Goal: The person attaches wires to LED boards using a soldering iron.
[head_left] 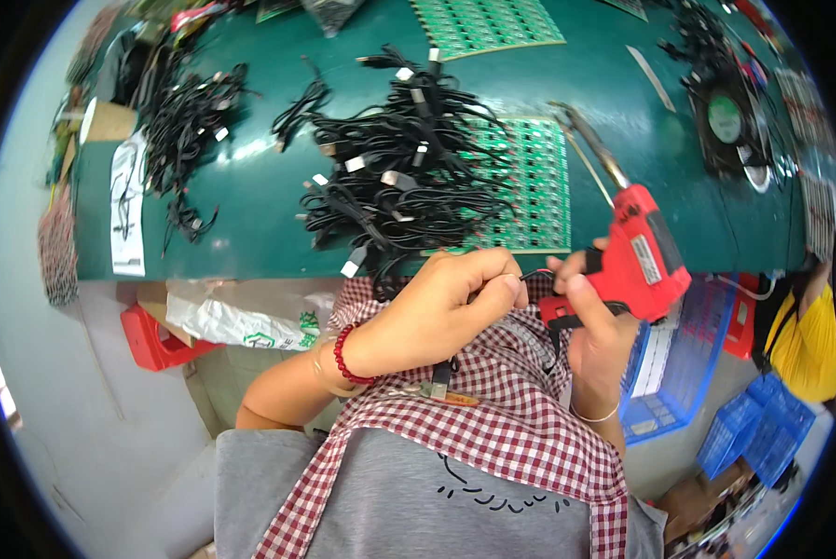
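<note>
My left hand (446, 303) is closed in a pinch at the table's front edge, holding a black USB cable. Its thin red and black wires (535, 273) stick out toward my right hand (593, 326). A USB plug (440, 376) hangs below my left wrist, in front of the apron. My right hand is wrapped round the grip of a red soldering gun (645, 256), whose metal tip points up and away over the table. Right thumb and fingertips are close to the wire ends; whether they touch is unclear. Just beyond lies a green circuit board panel (541, 182), partly covered by piled black USB cables (390, 200).
More cables (190, 130) lie at the left beside a paper cup (109, 121). Another board panel (493, 23) is at the far side. A black fan (724, 121) stands at the right. Below the table are a blue crate (665, 410) and a red stool (157, 340).
</note>
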Demonstrator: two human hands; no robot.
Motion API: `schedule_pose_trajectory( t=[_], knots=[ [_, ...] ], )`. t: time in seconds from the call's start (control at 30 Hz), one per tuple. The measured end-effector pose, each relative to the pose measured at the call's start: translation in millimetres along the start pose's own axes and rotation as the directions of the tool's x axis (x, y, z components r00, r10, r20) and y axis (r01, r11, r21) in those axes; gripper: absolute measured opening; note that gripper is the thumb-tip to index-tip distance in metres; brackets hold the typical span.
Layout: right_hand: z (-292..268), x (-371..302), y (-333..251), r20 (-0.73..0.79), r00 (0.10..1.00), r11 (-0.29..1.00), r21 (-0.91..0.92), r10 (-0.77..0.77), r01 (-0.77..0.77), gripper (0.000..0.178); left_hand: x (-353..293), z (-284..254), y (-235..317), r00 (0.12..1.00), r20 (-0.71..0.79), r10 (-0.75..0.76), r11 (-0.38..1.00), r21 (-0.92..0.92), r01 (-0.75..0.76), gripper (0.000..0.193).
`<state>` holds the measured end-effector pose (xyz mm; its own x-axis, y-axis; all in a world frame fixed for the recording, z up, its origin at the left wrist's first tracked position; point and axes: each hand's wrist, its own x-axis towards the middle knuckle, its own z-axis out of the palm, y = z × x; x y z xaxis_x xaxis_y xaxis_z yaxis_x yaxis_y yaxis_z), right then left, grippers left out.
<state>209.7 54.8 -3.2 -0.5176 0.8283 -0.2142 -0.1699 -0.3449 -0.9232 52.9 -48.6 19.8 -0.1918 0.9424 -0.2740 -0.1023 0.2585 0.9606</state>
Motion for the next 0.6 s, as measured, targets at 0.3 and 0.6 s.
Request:
schedule_pose_trajectory(
  t=[0.3, 0.6],
  knots=[
    [6, -1, -8, 0.108, 0.994, 0.990, -0.139, -0.001, 0.016, 0.021, 9, 16, -8, 0.993, 0.002, -0.120, 0.992, -0.028, 0.120, 0.019],
    [-5, -1, -4, 0.236, 0.967, 0.895, -0.406, -0.091, 0.183, 0.016, 11, 8, -8, 0.991, 0.067, -0.113, 0.985, 0.141, 0.102, 0.018]
  ],
)
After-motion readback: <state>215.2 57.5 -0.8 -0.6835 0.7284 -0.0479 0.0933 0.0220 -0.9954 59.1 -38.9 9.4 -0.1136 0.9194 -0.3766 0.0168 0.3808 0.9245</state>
